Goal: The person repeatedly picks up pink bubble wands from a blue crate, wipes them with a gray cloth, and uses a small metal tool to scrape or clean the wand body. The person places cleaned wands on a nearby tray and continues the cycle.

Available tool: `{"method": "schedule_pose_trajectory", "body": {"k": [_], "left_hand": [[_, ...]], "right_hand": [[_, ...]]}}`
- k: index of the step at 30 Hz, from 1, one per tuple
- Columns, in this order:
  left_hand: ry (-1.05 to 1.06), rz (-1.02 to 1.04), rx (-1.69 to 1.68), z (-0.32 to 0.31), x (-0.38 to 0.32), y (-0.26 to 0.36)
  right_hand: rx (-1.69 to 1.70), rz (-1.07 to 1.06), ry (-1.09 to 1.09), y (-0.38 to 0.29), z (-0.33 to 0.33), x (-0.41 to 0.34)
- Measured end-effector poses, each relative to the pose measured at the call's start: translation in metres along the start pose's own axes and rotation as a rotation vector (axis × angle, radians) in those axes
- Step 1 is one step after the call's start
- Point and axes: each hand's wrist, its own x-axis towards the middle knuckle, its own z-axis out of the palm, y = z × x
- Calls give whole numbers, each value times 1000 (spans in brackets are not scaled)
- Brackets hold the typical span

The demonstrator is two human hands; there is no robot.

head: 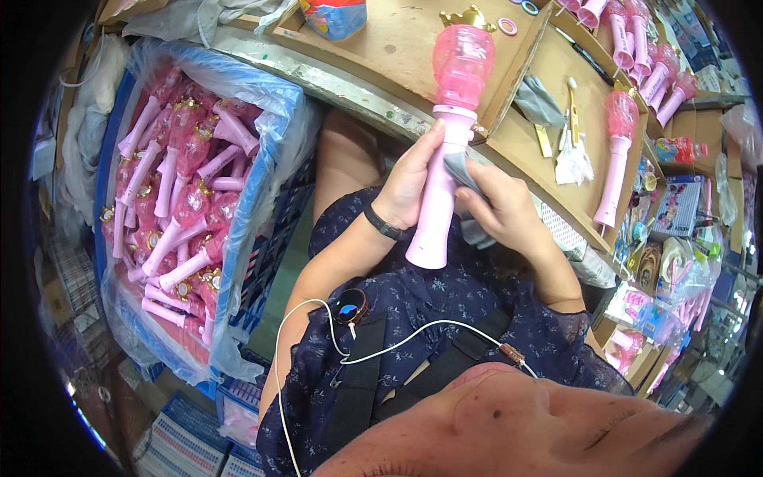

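A pink plastic toy wand [438,203] stands nearly upright before me, its clear pink head topped by a gold crown. My left hand [411,176] is closed around its handle from the left side. From the right, my right hand [501,200] pinches a grey cloth [460,169] and presses it against the handle. Part of the cloth hangs below the right palm. The wand's upper end overlaps the cardboard tray [381,65] on the bench. The far side of the handle is hidden by the fingers.
A blue crate [116,161] lined with clear plastic holds several pink wands at left. In the right cardboard tray lie another wand [617,146], a toothbrush [573,110], a grey rag [539,101], a white tissue [573,161] and a black pen [584,53]. Two rings [506,26] lie near the crown.
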Motion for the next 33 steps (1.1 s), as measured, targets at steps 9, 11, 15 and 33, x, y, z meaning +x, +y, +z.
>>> {"method": "schedule_pose_trajectory", "body": {"k": [9,11,15,33], "left_hand": [[-45,49,120,-5,1,-3],[-12,58,150,-4,1,-6],[34,167,388,-2,0,-10],[225,1379,2154,-46,51,2]], "right_hand": [[533,92,-485,15,-6,-31],[931,533,-146,18,-3,-31],[768,328,-235,13,14,-23],[460,423,445,130,-202,72]]}}
